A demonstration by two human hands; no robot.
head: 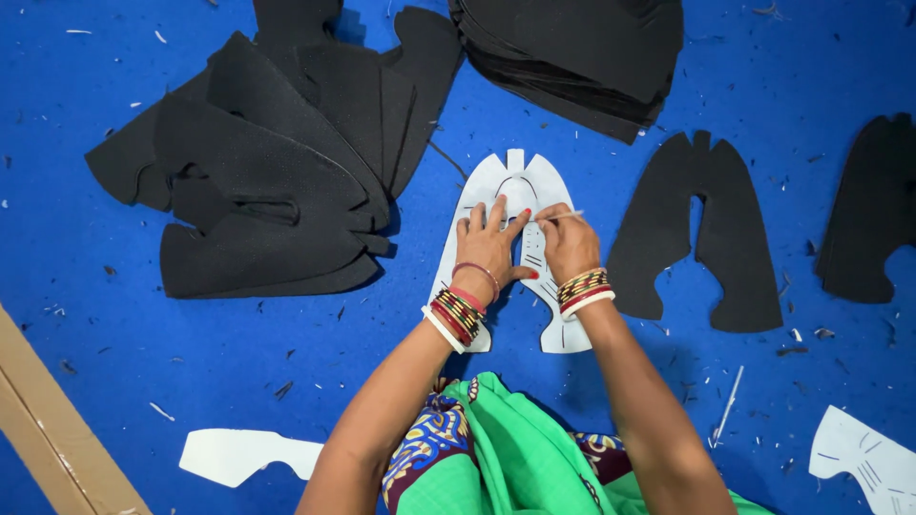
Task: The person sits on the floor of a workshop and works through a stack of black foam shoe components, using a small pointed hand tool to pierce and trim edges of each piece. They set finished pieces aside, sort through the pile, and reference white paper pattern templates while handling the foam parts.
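Your left hand (pixel 489 246) lies flat, fingers spread wide, pressing down on the white paper template (pixel 515 250); your right hand (pixel 567 242) sits just beside it, fingers pinched around a thin pen (pixel 561 216) whose tip touches the template near your left fingertips; the pen lies nearly level, its free end pointing away to your right. The template is under both hands, its long axis running straight away from you; the small tab end points away, and the 2 flared wings point back toward your wrists. Everything rests on a blue cloth surface (pixel 114 334) flecked with scraps and threads; a loose heap of black cut pieces (pixel 267 172) lies beyond your left hand, a neat black stack (pixel 572 57) beyond your right, and 1 black cut piece (pixel 697 229) just right of your right hand; another white template (pixel 239 456) lies near your left elbow.
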